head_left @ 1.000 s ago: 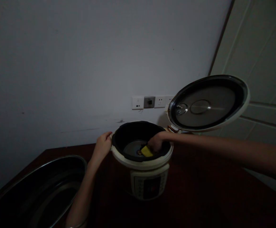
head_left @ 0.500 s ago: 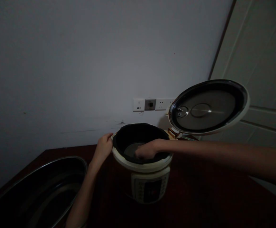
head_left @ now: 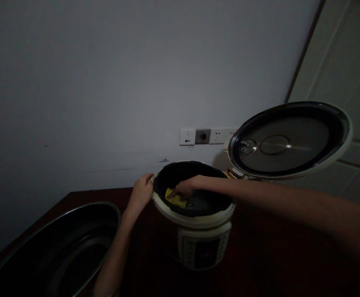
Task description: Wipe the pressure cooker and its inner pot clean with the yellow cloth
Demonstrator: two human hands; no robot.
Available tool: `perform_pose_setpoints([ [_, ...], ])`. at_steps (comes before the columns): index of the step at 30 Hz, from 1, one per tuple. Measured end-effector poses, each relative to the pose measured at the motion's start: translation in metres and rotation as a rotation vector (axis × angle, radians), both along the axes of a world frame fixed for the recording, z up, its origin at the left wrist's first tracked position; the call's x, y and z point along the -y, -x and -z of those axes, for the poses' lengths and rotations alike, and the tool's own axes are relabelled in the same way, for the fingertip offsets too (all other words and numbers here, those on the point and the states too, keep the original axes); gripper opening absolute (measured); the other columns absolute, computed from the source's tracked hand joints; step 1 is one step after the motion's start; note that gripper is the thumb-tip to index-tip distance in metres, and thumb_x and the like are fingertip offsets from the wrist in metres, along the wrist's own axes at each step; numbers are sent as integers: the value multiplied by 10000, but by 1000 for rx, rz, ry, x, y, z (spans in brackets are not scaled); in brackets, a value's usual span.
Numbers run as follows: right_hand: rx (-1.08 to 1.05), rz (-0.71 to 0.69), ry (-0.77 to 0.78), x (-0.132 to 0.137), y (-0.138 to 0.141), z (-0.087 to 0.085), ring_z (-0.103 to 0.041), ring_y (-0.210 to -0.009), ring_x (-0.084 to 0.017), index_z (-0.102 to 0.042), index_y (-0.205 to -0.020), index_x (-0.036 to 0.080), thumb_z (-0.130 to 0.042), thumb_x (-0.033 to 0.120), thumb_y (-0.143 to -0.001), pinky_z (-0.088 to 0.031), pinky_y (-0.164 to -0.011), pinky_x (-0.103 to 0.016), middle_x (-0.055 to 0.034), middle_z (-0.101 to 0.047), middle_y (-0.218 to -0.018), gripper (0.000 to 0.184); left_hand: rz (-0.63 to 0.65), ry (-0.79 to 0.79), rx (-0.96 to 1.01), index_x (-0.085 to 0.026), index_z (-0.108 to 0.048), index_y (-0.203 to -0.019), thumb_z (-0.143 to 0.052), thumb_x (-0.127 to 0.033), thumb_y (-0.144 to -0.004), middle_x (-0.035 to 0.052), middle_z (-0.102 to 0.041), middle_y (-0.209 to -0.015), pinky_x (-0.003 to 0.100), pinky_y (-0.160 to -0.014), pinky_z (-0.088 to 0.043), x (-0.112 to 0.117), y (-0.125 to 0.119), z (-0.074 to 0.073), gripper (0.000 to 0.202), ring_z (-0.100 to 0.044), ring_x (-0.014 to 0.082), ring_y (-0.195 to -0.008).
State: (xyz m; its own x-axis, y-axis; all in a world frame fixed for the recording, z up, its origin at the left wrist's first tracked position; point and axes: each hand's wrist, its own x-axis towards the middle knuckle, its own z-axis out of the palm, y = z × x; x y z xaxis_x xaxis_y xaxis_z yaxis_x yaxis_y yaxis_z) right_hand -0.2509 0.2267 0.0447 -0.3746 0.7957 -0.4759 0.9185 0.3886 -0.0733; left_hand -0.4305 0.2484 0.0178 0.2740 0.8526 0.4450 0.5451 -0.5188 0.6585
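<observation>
My left hand (head_left: 142,192) holds the rim of the rice cooker (head_left: 192,220) at 9 o'clock to keep it still, while my right fingers (head_left: 175,192) press the yellow sponge (head_left: 175,199) down inside the black pot (head_left: 210,202) at 8 o'clock.
</observation>
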Motion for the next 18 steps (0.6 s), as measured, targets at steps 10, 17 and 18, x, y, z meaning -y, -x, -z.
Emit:
perform_pose_setpoints([
  [10, 227, 104, 75, 20, -48, -8, -609, -839, -239, -576, -1199, 111, -673, 152, -645, -449, -687, -302, -104, -662, -979, 563, -3, 11, 0, -62, -628, -1095, -335, -155, -790, 131, -639, -1138, 303, -952, -416, 1, 0, -2, 433, -577, 199, -1078],
  [17, 39, 99, 252, 69, -52, -26, -593, -978, -198, -542, -1246, 257, -551, 56, -704, -448, -772, -267, -26, -626, -1127, 577, -20, 21, 1, -66, -629, -1095, -331, -155, -790, 131, -634, -1148, 299, -949, -418, 4, -1, -5, 436, -575, 200, -1084],
  [18, 4, 82, 302, 72, -50, -26, -592, -986, -191, -552, -1235, 251, -525, 36, -714, -448, -778, -259, -18, -628, -1123, 564, -17, 20, 3, -62, -631, -1090, -332, -153, -787, 135, -635, -1143, 298, -947, -418, 5, -1, -5, 435, -576, 201, -1080],
])
